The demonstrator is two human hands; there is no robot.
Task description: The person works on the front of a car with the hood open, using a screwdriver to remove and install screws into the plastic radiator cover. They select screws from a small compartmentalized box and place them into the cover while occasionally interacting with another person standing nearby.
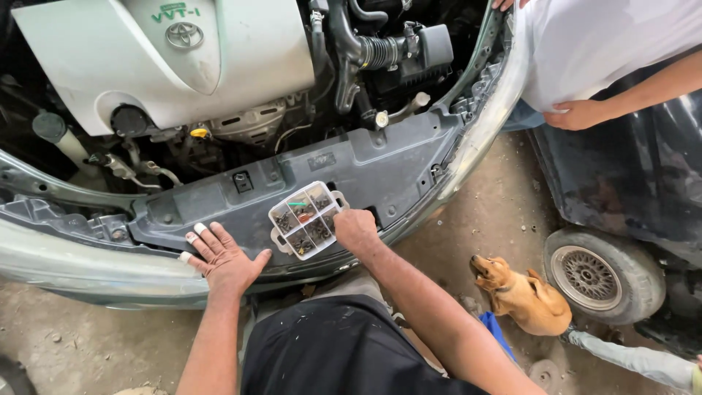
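The right hand (355,228) is curled, its grip closed at the edge of a small clear compartment box (306,219) of dark fasteners; what the fingers pinch is hidden. The box sits on the grey plastic radiator cover (380,164) at the car's front. The left hand (225,257) lies flat, fingers spread apart, on that cover just left of the box. Beyond, a silver engine cover (110,51); a brown dog (523,296) lies on the floor beside a wheel (596,274)
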